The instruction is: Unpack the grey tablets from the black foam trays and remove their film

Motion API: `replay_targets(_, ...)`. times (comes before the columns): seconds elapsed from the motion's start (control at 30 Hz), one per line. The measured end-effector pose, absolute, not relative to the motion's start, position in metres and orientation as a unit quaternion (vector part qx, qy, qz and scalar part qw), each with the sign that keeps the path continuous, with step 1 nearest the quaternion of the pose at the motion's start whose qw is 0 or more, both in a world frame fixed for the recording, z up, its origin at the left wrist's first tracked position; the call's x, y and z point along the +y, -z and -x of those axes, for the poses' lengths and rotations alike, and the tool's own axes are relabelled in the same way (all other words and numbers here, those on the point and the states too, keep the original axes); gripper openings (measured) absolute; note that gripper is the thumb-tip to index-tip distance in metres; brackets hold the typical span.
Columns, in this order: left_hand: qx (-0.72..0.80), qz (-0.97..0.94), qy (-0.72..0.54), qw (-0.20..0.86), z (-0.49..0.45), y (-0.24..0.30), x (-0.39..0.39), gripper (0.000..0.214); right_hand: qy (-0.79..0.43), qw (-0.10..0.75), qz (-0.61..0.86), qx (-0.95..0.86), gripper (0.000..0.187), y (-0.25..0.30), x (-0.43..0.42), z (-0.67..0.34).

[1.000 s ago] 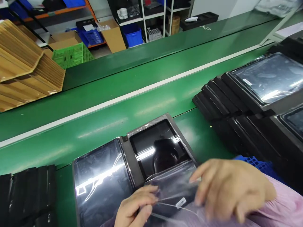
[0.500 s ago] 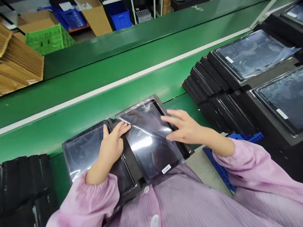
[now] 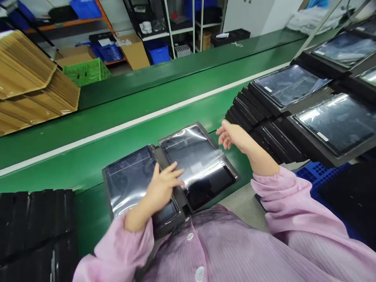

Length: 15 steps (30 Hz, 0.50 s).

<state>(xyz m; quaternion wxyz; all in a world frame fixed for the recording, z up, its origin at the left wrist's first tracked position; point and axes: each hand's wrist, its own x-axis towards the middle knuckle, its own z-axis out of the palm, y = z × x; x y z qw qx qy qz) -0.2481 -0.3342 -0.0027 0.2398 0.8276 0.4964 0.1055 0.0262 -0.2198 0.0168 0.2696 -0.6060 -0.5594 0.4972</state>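
A black two-bay tray (image 3: pixel 161 156) lies in front of me, with a flat glossy screen panel in each bay. Clear film covers the left panel (image 3: pixel 129 172). On the right panel (image 3: pixel 210 188), wrinkled clear film (image 3: pixel 188 145) lies over the upper part, while the lower part shows bare, shiny black. My left hand (image 3: pixel 160 190) is open, fingers spread across the divider, with the fingertips at the right panel's left edge. Above the tray's right side, my right hand (image 3: pixel 233 136) is raised, its fingers loosely curled and apart, with nothing visible in them.
Stacked black trays with screen panels (image 3: pixel 337 121) stand at the right; more black trays (image 3: pixel 35 223) are at the lower left. Brown trays (image 3: pixel 38 82) are piled on the green conveyor (image 3: pixel 132 129). A green crate (image 3: pixel 86 72) and shelves stand beyond.
My right hand has lifted off the right panel. The film there has shifted upward, baring the lower part. My left hand's fingers have spread. The view has tilted up.
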Motion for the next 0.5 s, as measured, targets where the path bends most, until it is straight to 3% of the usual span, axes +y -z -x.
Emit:
replay_targets(0.1, 0.456, -0.864, -0.062, 0.206, 0.232, 0.001, -0.372, 0.05, -0.303, 0.095, 0.669, -0.672, 0.05, -0.016, -0.243, -0.013)
replay_targets(0.17, 0.452, -0.869, -0.065, 0.192, 0.225, 0.001, -0.387, 0.05, -0.236, 0.078, 0.683, -0.687, 0.049, -0.014, -0.255, -0.001)
replay_targets(0.27, 0.453, -0.863, -0.095, 0.202, 0.221, -0.001, -0.392, 0.045, -0.338, 0.14, 0.673, -0.643, 0.043, -0.016, -0.267, 0.006)
replay_targets(0.4, 0.468, -0.827, -0.171, 0.261, 0.234, -0.003, -0.391, 0.039, -0.544, 0.254, 0.55, -0.581, 0.035, -0.024, -0.279, 0.005)
replay_targets(0.5, 0.511, -0.774, -0.281, 0.247, 0.261, -0.005, -0.405, 0.031, -0.582, 0.353, 0.502, -0.534, 0.033, -0.033, -0.291, 0.021)
